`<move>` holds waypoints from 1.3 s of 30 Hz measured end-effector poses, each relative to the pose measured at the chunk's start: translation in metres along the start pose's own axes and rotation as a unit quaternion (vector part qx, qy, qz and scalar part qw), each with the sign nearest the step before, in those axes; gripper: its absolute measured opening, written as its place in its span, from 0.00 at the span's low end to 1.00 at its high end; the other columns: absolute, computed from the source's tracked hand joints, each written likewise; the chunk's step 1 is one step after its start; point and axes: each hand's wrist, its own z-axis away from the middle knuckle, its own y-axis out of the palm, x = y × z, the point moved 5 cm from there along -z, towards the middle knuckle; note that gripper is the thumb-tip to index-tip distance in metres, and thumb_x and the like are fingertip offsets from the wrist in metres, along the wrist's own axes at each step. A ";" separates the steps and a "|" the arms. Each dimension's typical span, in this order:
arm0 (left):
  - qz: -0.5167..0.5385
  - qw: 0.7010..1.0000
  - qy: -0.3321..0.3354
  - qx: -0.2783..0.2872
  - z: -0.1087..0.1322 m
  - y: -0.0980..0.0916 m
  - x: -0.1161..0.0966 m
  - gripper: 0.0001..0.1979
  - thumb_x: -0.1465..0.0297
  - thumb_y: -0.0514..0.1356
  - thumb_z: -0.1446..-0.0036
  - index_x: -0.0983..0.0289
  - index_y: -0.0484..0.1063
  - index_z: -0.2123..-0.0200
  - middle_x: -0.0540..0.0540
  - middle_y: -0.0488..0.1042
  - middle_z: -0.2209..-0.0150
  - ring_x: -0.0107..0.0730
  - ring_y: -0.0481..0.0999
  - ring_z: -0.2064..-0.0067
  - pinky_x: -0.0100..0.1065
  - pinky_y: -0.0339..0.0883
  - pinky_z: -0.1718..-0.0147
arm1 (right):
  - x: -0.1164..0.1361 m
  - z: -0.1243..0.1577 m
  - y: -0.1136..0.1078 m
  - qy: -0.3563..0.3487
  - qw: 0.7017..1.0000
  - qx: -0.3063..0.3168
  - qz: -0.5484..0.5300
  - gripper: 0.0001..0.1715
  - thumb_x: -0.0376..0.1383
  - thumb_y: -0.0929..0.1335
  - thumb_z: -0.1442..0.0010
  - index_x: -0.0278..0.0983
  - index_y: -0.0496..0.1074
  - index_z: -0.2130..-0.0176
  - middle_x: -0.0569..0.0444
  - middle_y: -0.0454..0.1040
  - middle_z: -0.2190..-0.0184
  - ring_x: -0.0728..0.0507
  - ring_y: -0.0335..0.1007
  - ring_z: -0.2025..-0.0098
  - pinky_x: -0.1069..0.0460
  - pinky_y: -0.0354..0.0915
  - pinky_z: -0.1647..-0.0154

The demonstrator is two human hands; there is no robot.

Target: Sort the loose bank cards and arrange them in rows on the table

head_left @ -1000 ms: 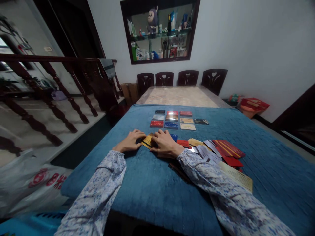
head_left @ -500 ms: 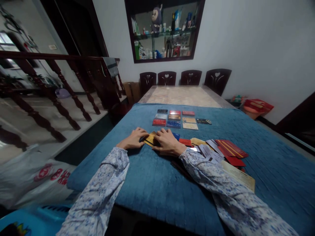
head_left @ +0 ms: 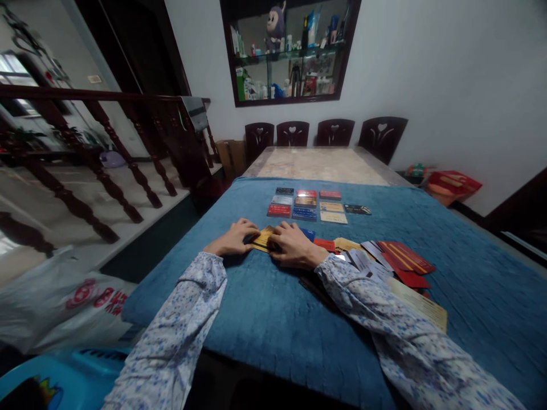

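A yellow card with a dark stripe [head_left: 262,239] lies low over the blue cloth between my two hands. Curled fingers of my left hand [head_left: 234,238] grip its left end, and a dark edge shows under the fingertips. My right hand [head_left: 296,246] is closed over its right end, hiding that part. Whether more than one card is held cannot be made out. Just beyond, bank-type cards lie in neat rows, among them a red card [head_left: 279,210], a blue card [head_left: 305,214] and a cream card [head_left: 333,217]. A black card [head_left: 358,209] sits at their right.
Beside and beyond my right forearm spreads a loose heap of cards [head_left: 365,263], with red striped folders [head_left: 404,257] and a cream paper [head_left: 421,304]. The blue cloth [head_left: 256,324] covers the near table. Chairs [head_left: 293,134] stand behind; a blue plastic stool [head_left: 77,378] is at lower left.
The whole view has shifted slightly. Both hands keep nearly the same pose on the yellow card, and the rows of cards are unchanged.
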 end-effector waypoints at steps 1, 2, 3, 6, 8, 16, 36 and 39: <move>0.000 1.000 -0.001 0.003 0.000 0.000 0.000 0.16 0.69 0.64 0.44 0.59 0.78 0.51 0.59 0.76 0.45 0.51 0.64 0.39 0.54 0.58 0.39 | -0.001 0.000 0.000 -0.002 1.000 0.001 -0.001 0.18 0.45 0.68 0.36 0.38 0.78 0.52 0.44 0.74 0.51 0.36 0.61 0.48 0.44 0.54 0.51; -0.002 1.000 -0.002 0.007 0.000 0.000 0.000 0.16 0.69 0.64 0.44 0.59 0.78 0.51 0.59 0.76 0.45 0.51 0.64 0.39 0.53 0.58 0.40 | -0.002 0.000 0.000 -0.004 1.000 0.003 -0.003 0.19 0.45 0.69 0.36 0.38 0.78 0.51 0.44 0.74 0.50 0.36 0.61 0.48 0.44 0.54 0.51; -0.003 1.000 -0.003 0.010 0.000 -0.001 0.000 0.16 0.68 0.64 0.44 0.59 0.78 0.51 0.60 0.75 0.45 0.51 0.64 0.39 0.53 0.58 0.40 | -0.003 -0.001 0.001 -0.005 1.000 0.006 -0.004 0.19 0.46 0.69 0.36 0.38 0.78 0.51 0.44 0.74 0.50 0.36 0.61 0.48 0.44 0.54 0.51; -0.008 1.000 -0.013 0.016 0.001 -0.001 0.000 0.16 0.68 0.64 0.44 0.60 0.78 0.51 0.60 0.74 0.44 0.52 0.63 0.39 0.52 0.59 0.41 | -0.007 -0.003 0.003 -0.004 1.000 0.022 -0.005 0.21 0.48 0.70 0.36 0.39 0.78 0.50 0.44 0.75 0.49 0.35 0.61 0.47 0.44 0.55 0.51; -0.007 0.999 -0.022 0.024 0.001 -0.001 0.000 0.16 0.67 0.64 0.43 0.60 0.78 0.51 0.60 0.73 0.43 0.52 0.63 0.39 0.52 0.59 0.42 | -0.009 -0.004 0.004 -0.004 0.999 0.032 -0.002 0.22 0.49 0.71 0.36 0.39 0.78 0.50 0.43 0.75 0.48 0.35 0.61 0.46 0.45 0.54 0.52; -0.016 0.999 -0.023 0.038 0.003 0.000 0.002 0.20 0.67 0.65 0.46 0.59 0.76 0.48 0.60 0.72 0.44 0.51 0.63 0.41 0.49 0.60 0.44 | -0.009 -0.007 0.006 -0.042 0.999 0.007 0.024 0.19 0.45 0.70 0.37 0.35 0.81 0.53 0.42 0.77 0.55 0.35 0.62 0.49 0.44 0.52 0.53; 0.139 0.987 -0.018 -0.079 0.006 -0.012 0.006 0.09 0.66 0.62 0.46 0.62 0.80 0.65 0.54 0.80 0.62 0.39 0.78 0.57 0.39 0.73 0.51 | -0.022 -0.009 0.000 0.011 0.999 -0.036 0.019 0.14 0.33 0.63 0.30 0.37 0.79 0.55 0.46 0.82 0.57 0.40 0.69 0.52 0.47 0.52 0.56; 0.150 0.983 -0.038 -0.093 0.008 -0.012 0.006 0.10 0.67 0.61 0.47 0.62 0.80 0.63 0.55 0.81 0.61 0.40 0.79 0.56 0.39 0.73 0.52 | -0.021 -0.009 0.001 0.022 0.999 -0.029 0.013 0.15 0.33 0.64 0.31 0.38 0.78 0.50 0.46 0.82 0.54 0.39 0.69 0.49 0.47 0.53 0.54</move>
